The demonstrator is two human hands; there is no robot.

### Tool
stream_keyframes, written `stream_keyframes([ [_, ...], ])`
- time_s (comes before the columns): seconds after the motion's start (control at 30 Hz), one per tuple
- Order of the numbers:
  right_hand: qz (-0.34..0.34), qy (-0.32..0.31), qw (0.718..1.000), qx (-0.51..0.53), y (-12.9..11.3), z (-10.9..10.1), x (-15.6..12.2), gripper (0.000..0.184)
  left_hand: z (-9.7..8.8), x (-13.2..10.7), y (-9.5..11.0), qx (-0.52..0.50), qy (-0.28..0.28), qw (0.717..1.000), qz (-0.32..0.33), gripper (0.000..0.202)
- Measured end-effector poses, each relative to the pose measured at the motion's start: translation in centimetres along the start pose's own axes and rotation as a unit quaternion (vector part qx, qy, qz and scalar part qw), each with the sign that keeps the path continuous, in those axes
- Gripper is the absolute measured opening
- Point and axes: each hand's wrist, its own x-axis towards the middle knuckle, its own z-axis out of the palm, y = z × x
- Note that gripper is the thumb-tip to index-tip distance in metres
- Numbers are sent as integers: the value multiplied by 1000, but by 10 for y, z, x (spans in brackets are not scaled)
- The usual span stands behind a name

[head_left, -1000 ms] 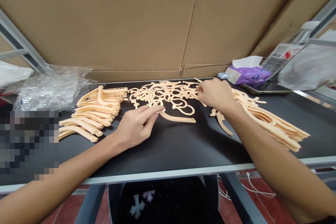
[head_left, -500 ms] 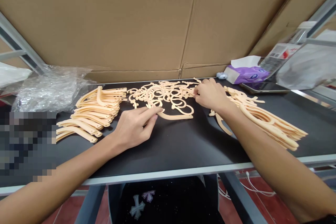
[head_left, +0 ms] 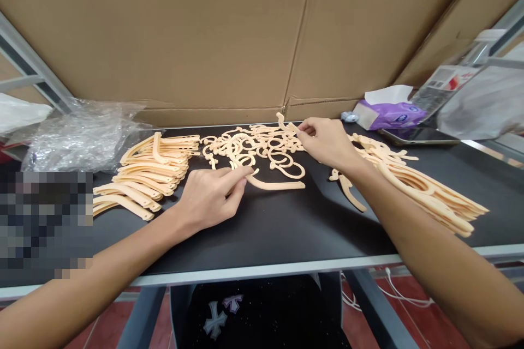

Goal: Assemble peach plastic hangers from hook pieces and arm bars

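Observation:
My left hand (head_left: 213, 196) is closed, thumb against forefinger, on a curved beige hanger arm (head_left: 278, 185) whose free end points right. Behind its fingertips, a heap of loose beige hanger hooks (head_left: 262, 144) covers the back of the table. At the heap's right side my right hand (head_left: 325, 142) pinches a beige hanger hook (head_left: 281, 121), one end of it sticking up. Fingers cover part of both held pieces. A separate hanger arm (head_left: 350, 193) with a small piece at its top lies beneath my right forearm.
Stacked hanger arms (head_left: 139, 180) lie at left, beside crumpled clear plastic (head_left: 82, 133). Folded-looking hangers (head_left: 426, 191) are piled at right. Behind them are a purple tissue pack (head_left: 397, 114), a phone (head_left: 421, 136) and plastic bags (head_left: 470, 103). Cardboard (head_left: 184, 32) walls the back.
My right hand has drawn back slightly from the heap, and a hook piece now shows raised at its fingertips. My left hand keeps its hold on the hanger arm, nearly still.

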Motion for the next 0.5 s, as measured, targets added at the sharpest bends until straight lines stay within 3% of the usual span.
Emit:
stream_keyframes([
  [0.13,1,12,999,50,-8,-3,-3,14,0,0,0,28,-11,1000,8,21],
  [0.5,42,-75,961,263,-5,0,0,11,-3,2,2,65,-58,996,-1,23],
])
